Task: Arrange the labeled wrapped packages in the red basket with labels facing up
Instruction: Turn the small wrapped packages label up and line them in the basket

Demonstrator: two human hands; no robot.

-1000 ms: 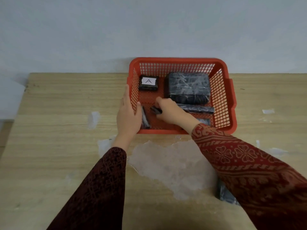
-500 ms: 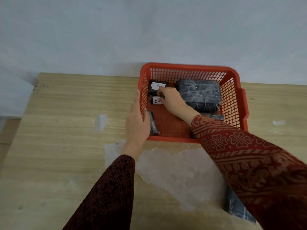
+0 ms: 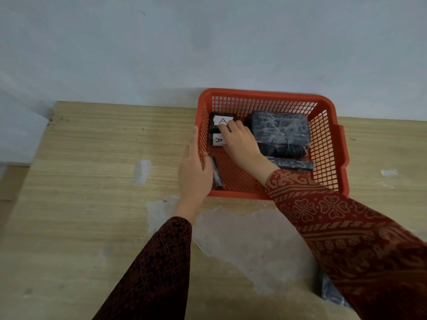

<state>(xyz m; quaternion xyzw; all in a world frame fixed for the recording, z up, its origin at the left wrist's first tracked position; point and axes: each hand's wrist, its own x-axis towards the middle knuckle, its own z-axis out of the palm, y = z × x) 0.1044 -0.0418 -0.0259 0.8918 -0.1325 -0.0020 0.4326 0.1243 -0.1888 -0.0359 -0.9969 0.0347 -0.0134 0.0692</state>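
Observation:
The red basket (image 3: 268, 98) stands against the wall. In its far left corner lie two small black packages, each with a white "A" label up: one at the back (image 3: 219, 120), one in front of it (image 3: 217, 140). My right hand (image 3: 240, 142) rests on them, fingers curled over the nearer one. A large black wrapped package (image 3: 280, 132) fills the far right, no label showing. A long thin package (image 3: 293, 165) lies below it. Another thin package (image 3: 217, 174) leans on the left wall. My left hand (image 3: 194, 172) holds the basket's left rim.
The wooden table (image 3: 92, 181) has peeled pale patches (image 3: 242, 239) in front of the basket. One more dark wrapped package (image 3: 330, 292) lies at the near right, mostly hidden under my right sleeve. The wall is right behind the basket.
My right hand carried a small package from the basket's near middle to the far left corner and set it label up in front of the first "A" package. The left hand stayed on the rim.

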